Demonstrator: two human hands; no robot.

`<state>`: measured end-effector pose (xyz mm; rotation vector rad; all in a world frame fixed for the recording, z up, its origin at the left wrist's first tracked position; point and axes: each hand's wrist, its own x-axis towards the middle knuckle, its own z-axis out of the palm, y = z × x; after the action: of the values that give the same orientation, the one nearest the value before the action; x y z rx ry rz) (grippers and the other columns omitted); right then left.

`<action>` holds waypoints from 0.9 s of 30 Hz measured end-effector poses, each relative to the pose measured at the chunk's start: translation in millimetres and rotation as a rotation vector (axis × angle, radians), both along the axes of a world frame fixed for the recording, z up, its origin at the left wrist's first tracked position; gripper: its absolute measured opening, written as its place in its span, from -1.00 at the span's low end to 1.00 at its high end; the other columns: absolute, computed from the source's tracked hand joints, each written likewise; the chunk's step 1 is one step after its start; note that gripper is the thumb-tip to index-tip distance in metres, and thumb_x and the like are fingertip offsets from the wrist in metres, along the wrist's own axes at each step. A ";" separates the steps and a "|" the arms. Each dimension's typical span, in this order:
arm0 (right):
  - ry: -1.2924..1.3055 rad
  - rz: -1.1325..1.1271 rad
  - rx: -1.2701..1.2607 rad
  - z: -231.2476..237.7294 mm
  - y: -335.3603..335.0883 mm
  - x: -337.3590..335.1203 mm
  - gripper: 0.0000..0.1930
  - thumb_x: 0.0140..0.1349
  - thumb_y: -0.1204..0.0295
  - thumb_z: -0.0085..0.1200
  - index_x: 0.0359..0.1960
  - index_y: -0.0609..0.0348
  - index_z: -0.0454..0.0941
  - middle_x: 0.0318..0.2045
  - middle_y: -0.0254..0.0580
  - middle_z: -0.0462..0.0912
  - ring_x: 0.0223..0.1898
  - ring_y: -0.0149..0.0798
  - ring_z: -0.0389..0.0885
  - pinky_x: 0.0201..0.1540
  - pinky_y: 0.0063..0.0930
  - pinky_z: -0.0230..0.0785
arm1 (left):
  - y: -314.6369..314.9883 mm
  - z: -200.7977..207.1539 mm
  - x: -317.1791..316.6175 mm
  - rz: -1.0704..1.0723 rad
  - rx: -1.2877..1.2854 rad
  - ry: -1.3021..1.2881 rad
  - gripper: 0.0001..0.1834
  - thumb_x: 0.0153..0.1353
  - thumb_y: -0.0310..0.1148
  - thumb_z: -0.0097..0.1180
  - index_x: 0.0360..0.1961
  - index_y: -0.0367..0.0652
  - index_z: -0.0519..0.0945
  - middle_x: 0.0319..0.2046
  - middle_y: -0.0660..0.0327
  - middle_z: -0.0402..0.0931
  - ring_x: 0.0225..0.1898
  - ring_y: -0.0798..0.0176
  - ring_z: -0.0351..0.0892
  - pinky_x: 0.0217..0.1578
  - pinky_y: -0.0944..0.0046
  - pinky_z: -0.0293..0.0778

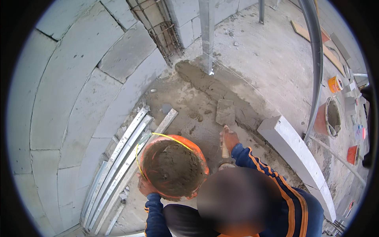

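Observation:
My right hand [229,139] is closed round the wooden handle of a trowel. Its mortar-smeared, flat blade [225,112] points away from me, over the near side of a wet mortar strip [209,87] on the floor. With its fingers at the outer left side of an orange bucket [202,162], my left hand [145,185] grips the rim. Grey mortar [169,168] fills much of the bucket, and its yellow handle [172,138] lies over the far rim. A string runs slantwise above the far side of the mortar strip.
Light grey blocks [294,152] form a low row on the right. Metal profiles [118,158] lie along the block wall [87,106] at left. An upright metal post [207,37] stands by the strip's far end. Another bucket [321,118] is beyond the row, past a curved-looking metal post [316,67].

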<state>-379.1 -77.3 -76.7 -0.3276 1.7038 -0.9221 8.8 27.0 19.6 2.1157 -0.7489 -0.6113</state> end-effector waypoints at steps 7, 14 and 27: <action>0.165 0.589 -0.230 -12.4 -255.4 69.8 -0.57 0.37 0.16 -0.09 -0.37 0.33 0.62 -0.45 0.13 0.71 -0.44 0.09 0.74 -0.36 -0.03 0.59 | -8.2 -5.7 -2.3 0.034 0.031 -0.120 -0.23 0.51 0.14 -0.27 -0.27 -0.44 0.69 -0.43 0.04 0.70 -0.42 0.14 0.64 -0.29 0.15 0.51; 0.020 0.621 -0.252 -59.6 -368.9 76.4 -0.63 0.35 0.14 -0.03 -0.38 0.21 0.61 -0.48 0.01 0.68 -0.47 0.05 0.71 -0.42 -0.01 0.55 | -6.4 -2.7 -1.9 0.008 0.032 -0.124 -0.24 0.52 0.12 -0.27 -0.29 -0.45 0.68 -0.44 0.04 0.69 -0.43 0.14 0.62 -0.29 0.16 0.49; -0.046 0.564 0.005 -37.7 -269.7 -0.4 -0.51 0.39 -0.10 -0.12 -0.43 0.06 0.48 -0.60 -0.29 0.50 -0.64 -0.20 0.50 -0.58 -0.20 0.40 | -3.6 -7.0 -0.3 0.032 -0.008 -0.035 -0.25 0.51 0.12 -0.26 -0.32 -0.41 0.69 -0.46 0.06 0.70 -0.45 0.14 0.63 -0.32 0.15 0.49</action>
<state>-379.5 -347.0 -114.4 -0.7333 1.4541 -0.5023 8.5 23.4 12.5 2.1318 -0.7345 -0.5547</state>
